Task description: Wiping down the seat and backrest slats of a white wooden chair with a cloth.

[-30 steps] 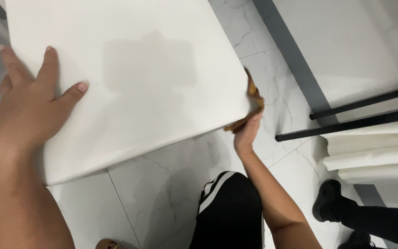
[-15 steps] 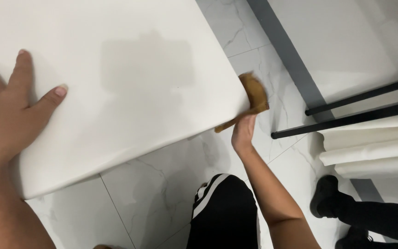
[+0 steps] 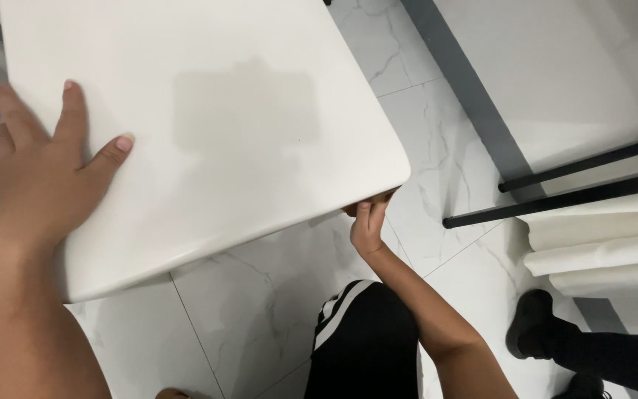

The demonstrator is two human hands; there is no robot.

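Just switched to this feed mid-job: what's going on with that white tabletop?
A person is bracing a white tabletop, left hand pressed flat on its top. The right hand reaches under the near corner, fingers curled at the edge; a sliver of something brown shows there, mostly hidden. Below is marble-tiled floor, with another person's dark shoe at right.

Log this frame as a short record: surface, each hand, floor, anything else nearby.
surface: white tabletop, faint darker patch near its middle
left hand: flat on the tabletop, fingers spread
right hand: reaching under the tabletop's corner; what it holds is hidden
floor: white marbled tiles
nearby: black bars, another person's dark shoe
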